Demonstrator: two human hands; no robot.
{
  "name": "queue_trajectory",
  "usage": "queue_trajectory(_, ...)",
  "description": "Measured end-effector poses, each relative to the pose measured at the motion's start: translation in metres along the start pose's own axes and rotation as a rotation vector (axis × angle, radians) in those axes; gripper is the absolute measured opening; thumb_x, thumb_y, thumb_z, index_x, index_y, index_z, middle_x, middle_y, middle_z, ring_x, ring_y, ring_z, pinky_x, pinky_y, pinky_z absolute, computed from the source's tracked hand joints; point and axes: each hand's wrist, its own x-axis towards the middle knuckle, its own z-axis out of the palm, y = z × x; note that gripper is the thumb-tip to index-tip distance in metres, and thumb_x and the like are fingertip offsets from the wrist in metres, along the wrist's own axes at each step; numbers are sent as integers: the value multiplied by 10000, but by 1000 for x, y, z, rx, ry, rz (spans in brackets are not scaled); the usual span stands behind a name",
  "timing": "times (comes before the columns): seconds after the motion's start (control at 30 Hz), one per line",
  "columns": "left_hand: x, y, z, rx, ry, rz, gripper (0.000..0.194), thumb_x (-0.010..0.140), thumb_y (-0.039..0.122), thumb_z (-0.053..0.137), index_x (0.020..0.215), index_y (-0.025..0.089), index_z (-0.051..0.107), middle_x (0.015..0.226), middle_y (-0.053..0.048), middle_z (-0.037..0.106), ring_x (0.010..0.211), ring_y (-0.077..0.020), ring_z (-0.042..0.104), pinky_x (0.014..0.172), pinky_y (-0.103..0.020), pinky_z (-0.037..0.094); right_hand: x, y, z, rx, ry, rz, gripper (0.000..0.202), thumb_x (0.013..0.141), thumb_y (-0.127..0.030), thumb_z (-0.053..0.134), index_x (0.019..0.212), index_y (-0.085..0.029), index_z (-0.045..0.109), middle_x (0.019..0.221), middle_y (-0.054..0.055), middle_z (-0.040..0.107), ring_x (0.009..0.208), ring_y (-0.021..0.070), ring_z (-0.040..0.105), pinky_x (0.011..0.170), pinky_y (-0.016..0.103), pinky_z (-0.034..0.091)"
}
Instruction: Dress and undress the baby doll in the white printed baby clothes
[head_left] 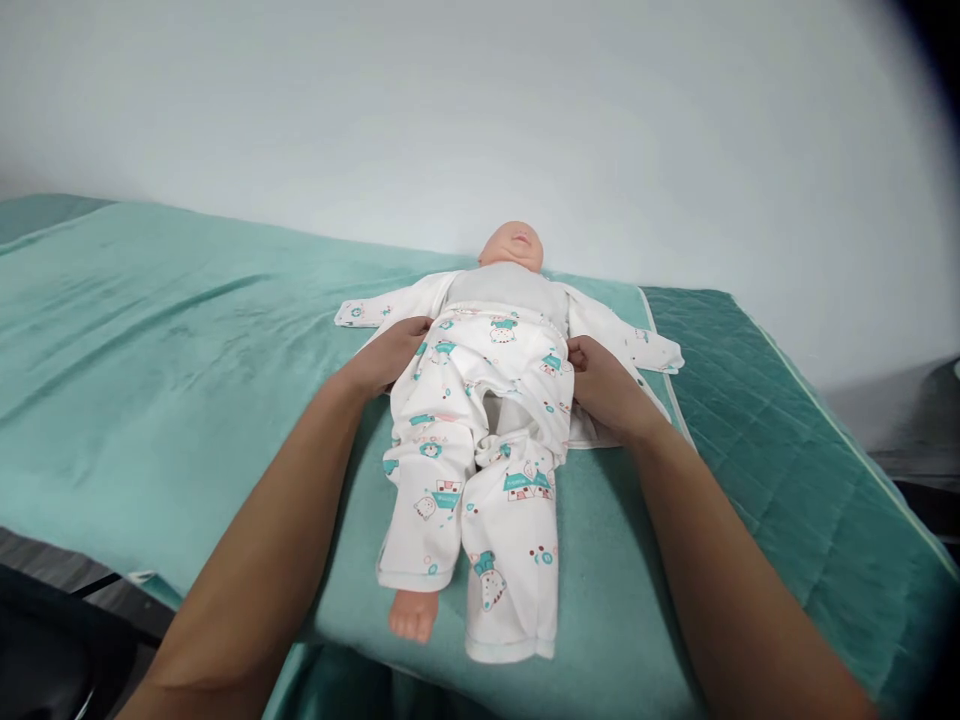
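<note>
Pale wall (300,120) backs light teal cloth (150,400), with darker quilting (787,420) at right. Centrally, a doll (510,285) lies head far, one bare foot near; left hand (394,357) and right hand (602,383) narrowly grip its patterned trousers (442,400) at either hip, fingers partly hidden.

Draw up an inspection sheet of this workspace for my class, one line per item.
Surface: light teal cover, with a darker quilted cover at the right.
Job's things: doll on its back; open white jacket, sleeves spread; patterned trousers up to its middle. One bare foot shows past a hem.
Clutter: dark item at lower left, too unclear to name.
Grippers: left hand and right hand at opposite sides of the trousers; grip partly hidden.
Cables: nothing seen.
Surroundings: pale wall behind.
</note>
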Motion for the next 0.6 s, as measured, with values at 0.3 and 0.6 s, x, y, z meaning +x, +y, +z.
queue_trajectory(0.3, 0, -9, 7, -375, -190, 3, 463, 651, 251, 794, 1098, 145, 739, 1039, -121, 760, 955, -311, 699, 838, -424, 569, -4, 4, 6, 284, 8, -84, 287, 676, -187, 720, 920, -263, 588, 764, -45, 641, 540, 117, 513, 459, 239, 390)
queue_trajectory(0.6, 2, -8, 8, -429, -226, -27, 461, 682, 162, 715, 1143, 178, 717, 1060, -102, 760, 1035, -335, 690, 877, -454, 574, -3, 2, 6, 458, -30, -79, 275, 619, -127, 704, 851, -241, 610, 754, -46, 642, 526, 103, 515, 457, 240, 387)
